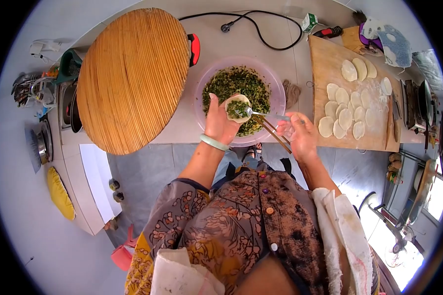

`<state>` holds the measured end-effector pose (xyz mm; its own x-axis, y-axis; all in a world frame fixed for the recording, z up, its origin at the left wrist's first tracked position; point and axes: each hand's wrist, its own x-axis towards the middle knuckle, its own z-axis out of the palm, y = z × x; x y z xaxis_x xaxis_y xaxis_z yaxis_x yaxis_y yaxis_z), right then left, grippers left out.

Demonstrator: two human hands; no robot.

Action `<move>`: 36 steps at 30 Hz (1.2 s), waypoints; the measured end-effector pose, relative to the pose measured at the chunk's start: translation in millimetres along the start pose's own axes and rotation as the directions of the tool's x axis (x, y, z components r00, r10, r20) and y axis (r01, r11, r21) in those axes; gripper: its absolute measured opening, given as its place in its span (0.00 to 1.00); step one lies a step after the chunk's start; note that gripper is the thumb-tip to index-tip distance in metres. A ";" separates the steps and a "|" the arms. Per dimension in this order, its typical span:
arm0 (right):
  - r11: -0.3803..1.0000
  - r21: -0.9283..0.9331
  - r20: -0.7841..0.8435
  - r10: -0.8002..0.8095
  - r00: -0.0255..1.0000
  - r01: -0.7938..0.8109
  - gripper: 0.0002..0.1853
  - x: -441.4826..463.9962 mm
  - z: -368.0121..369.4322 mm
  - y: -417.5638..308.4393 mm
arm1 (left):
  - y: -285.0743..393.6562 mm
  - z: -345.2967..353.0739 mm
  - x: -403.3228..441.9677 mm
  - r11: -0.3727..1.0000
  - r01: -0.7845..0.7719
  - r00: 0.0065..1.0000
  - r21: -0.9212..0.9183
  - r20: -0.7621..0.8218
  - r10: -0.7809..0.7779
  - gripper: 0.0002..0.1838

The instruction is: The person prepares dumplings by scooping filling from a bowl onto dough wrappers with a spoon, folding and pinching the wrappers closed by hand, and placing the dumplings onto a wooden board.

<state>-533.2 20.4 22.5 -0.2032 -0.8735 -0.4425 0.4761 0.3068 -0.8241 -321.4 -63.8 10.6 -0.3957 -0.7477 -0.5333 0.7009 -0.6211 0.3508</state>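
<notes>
On the fingers of my left hand (218, 122) rests a round dumpling wrapper (236, 97), held over the near part of the bowl. A mound of chopped green filling (237, 111) lies on the dough. My right hand (301, 136) grips the handle of a metal spoon (269, 116), whose tip touches the filling on the wrapper. Below both hands stands a wide pinkish bowl (280, 91) with a lot of green filling mix (241, 78) inside. A pair of chopsticks (278, 137) leans out over its near right rim, close to my right hand.
A floured wooden board (325, 64) on the right carries several flat dough rounds (345, 118) and a rolling pin (390, 125). At left stands a large round slatted wooden lid (133, 78). A black power cord (266, 44) loops along the back of the counter.
</notes>
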 end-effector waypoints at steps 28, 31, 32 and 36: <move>0.922 -0.247 0.215 -0.249 0.944 0.299 0.12 -26.2 39.1 -2.7 | -6.7 -12.9 8.4 0.997 -0.073 0.997 0.012 0.012 0.073 0.40; 0.911 -0.287 0.225 -0.235 0.945 0.295 0.12 -21.6 37.2 2.7 | -8.0 -7.8 7.3 0.997 -0.081 0.997 0.009 0.019 0.081 0.41; 0.909 -0.304 0.223 -0.224 0.949 0.286 0.12 -21.1 36.4 3.8 | -8.6 -7.5 7.6 0.996 -0.086 0.996 0.006 0.018 0.086 0.41; 0.913 -0.281 0.217 -0.240 0.946 0.296 0.12 -25.9 36.3 -1.2 | -7.5 -9.7 7.1 0.994 -0.108 0.994 0.009 0.015 0.108 0.41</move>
<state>-497.4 29.0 47.8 -0.1210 -0.9822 -0.1438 0.1338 0.1274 -0.9828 -323.8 -62.1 -3.3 -0.3268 -0.8138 -0.4805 0.7343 -0.5387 0.4130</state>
